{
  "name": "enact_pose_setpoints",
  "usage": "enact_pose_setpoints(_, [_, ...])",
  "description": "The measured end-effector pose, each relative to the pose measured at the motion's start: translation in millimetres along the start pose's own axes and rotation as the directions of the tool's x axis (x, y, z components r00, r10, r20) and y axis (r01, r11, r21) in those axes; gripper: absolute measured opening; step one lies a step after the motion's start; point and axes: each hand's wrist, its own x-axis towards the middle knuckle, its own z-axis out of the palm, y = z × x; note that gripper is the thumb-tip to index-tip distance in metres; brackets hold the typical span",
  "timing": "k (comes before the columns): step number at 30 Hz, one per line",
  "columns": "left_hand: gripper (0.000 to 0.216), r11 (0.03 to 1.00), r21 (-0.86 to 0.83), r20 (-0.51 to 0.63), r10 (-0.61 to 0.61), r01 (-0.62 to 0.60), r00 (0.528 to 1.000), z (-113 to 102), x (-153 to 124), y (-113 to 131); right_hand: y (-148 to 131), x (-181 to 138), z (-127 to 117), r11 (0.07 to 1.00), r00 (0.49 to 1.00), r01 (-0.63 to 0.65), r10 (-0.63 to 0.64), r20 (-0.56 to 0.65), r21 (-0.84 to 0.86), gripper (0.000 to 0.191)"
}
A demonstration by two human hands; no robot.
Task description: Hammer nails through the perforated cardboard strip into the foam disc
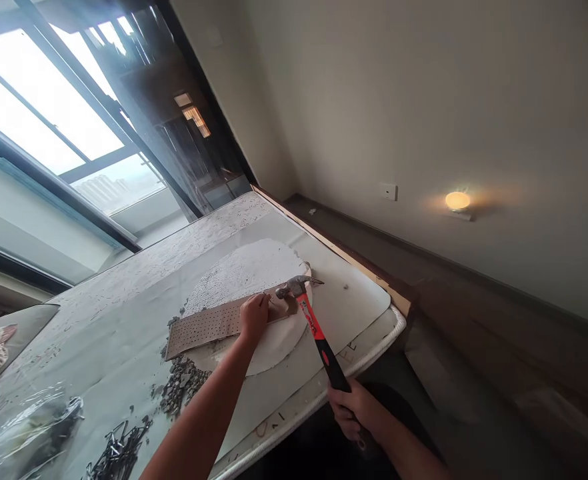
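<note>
My right hand (355, 409) is closed round the black grip of a claw hammer (312, 319) with a red and black handle. The hammer's steel head rests near the right end of a long brown perforated strip (209, 324). My left hand (254, 316) is pinched closed on the strip close to the hammer head, on something too small to make out. The strip lies across a white round foam pad (247, 267) on a table (139, 267) covered with a pale sheet.
A heap of small dark nails (179, 385) lies left of my left arm, with more long nails (119, 453) at the near edge. A clear plastic bag (24, 427) sits at the far left. A wooden batten (334, 250) runs along the table's right edge; a wall lamp (457, 201) glows beyond.
</note>
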Motion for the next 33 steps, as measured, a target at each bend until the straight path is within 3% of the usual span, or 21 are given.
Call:
enact_pose_setpoints(5, [0.036, 1.000, 0.022, 0.018, 0.004, -0.004, 1.000, 7, -4, -2, -1, -4, 4, 0.998, 1.000, -0.010, 0.009, -0.007, -0.063, 0.050])
enact_pose_setpoints(9, [0.035, 0.998, 0.066, 0.024, 0.003, -0.005, 1.000, 11, -6, -4, -11, -14, 13, 0.986, 0.990, -0.064, 0.044, -0.131, -0.153, 0.046])
enact_pose_setpoints(13, [0.033, 0.998, 0.067, 0.016, -0.011, 0.010, 1.000, 15, -8, -7, -40, -28, 26, 0.938, 0.971, -0.152, 0.083, -0.224, -0.313, 0.047])
enact_pose_setpoints(18, [0.034, 0.999, 0.042, 0.018, -0.011, 0.010, 1.000, 15, -11, -9, -103, -49, 52, 0.799, 0.968, -0.161, 0.013, -0.251, -0.580, 0.047])
enact_pose_setpoints(22, [0.034, 1.000, 0.028, 0.059, 0.004, -0.005, 0.998, 11, -13, -8, -143, -57, 79, 0.585, 0.963, -0.145, -0.101, -0.249, -0.798, 0.039])
enact_pose_setpoints(26, [0.036, 1.000, 0.015, 0.026, 0.010, -0.011, 1.000, 11, -16, -9, -146, -47, 91, 0.452, 0.950, -0.249, -0.057, -0.307, -0.856, 0.038])
enact_pose_setpoints(29, [0.039, 1.000, -0.026, 0.010, -0.009, 0.009, 1.000, 13, -18, -11, -142, -41, 92, 0.434, 0.940, -0.298, -0.021, -0.340, -0.850, 0.043])
enact_pose_setpoints(33, [0.037, 0.997, -0.071, 0.014, -0.004, 0.005, 1.000, 16, -19, -12, -145, -41, 95, 0.451, 0.940, -0.245, -0.105, -0.323, -0.858, 0.043])
